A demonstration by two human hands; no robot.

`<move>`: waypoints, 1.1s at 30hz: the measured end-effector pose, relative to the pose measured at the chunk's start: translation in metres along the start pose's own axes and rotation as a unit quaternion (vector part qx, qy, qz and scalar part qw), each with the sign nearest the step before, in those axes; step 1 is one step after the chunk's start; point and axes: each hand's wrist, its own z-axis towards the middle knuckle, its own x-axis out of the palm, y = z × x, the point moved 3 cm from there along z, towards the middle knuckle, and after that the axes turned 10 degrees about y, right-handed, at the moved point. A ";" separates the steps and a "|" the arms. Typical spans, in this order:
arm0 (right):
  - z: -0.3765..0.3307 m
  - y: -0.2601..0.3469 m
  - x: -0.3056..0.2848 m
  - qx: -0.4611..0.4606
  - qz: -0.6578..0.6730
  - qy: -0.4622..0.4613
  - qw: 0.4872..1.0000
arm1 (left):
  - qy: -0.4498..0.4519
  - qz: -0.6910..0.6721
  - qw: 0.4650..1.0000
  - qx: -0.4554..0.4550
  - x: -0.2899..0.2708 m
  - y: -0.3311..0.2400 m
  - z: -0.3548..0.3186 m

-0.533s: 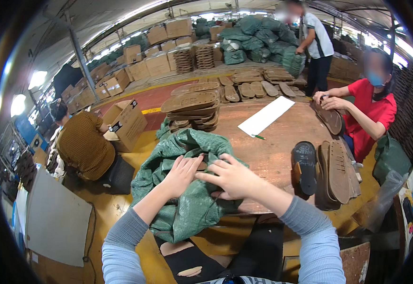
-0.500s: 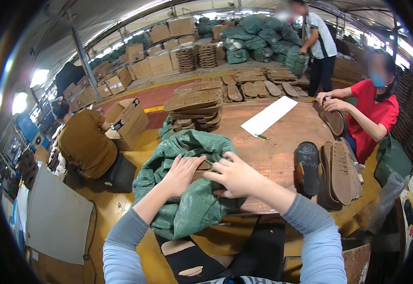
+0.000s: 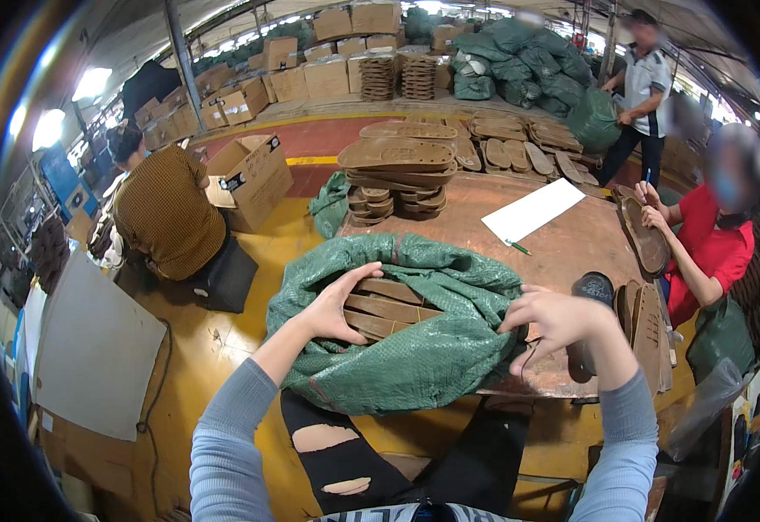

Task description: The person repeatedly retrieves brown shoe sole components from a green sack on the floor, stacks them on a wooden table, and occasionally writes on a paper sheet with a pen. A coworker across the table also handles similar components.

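Note:
A green woven sack (image 3: 397,374) lies on the near part of the table, its mouth spread wide. Inside it a stack of brown shoe soles (image 3: 388,309) shows edge-on, with thin bands around some of them; the rest is covered by the sack. My left hand (image 3: 334,306) reaches into the mouth, fingers and thumb spread around the left end of the soles. My right hand (image 3: 562,324) is at the sack's right edge, fingertips against the fabric and thumb apart. A thin dark strand shows by that thumb.
Stacked brown soles (image 3: 397,157) stand beyond the sack. White paper (image 3: 532,211) and a green pen (image 3: 519,248) lie on the table (image 3: 449,226). A dark sole (image 3: 595,287) and more brown soles are right. A co-worker in red (image 3: 719,235) holds a sole; another sits left by a carton (image 3: 254,183).
The sack has been opened out and shifted right, baring the soles. My right hand has moved right, away from my left. The standing person has turned with a green sack in hand.

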 end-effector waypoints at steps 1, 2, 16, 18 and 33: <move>-0.002 -0.004 -0.005 0.048 0.075 0.098 0.991 | -0.010 -0.019 1.000 -0.001 0.003 0.005 -0.002; -0.002 0.000 -0.019 -0.046 0.158 0.101 0.981 | -0.017 -0.037 0.999 -0.001 0.005 0.010 -0.003; 0.217 0.061 0.018 0.126 -0.102 -0.080 0.984 | 0.016 -0.039 0.995 -0.094 0.013 0.040 -0.028; 0.217 0.061 0.020 0.133 -0.114 -0.042 0.984 | 0.027 -0.012 0.995 -0.091 0.019 0.050 -0.032; 0.206 0.073 0.006 0.106 -0.134 -0.014 0.985 | 0.003 -0.055 0.980 -0.191 0.033 0.074 -0.041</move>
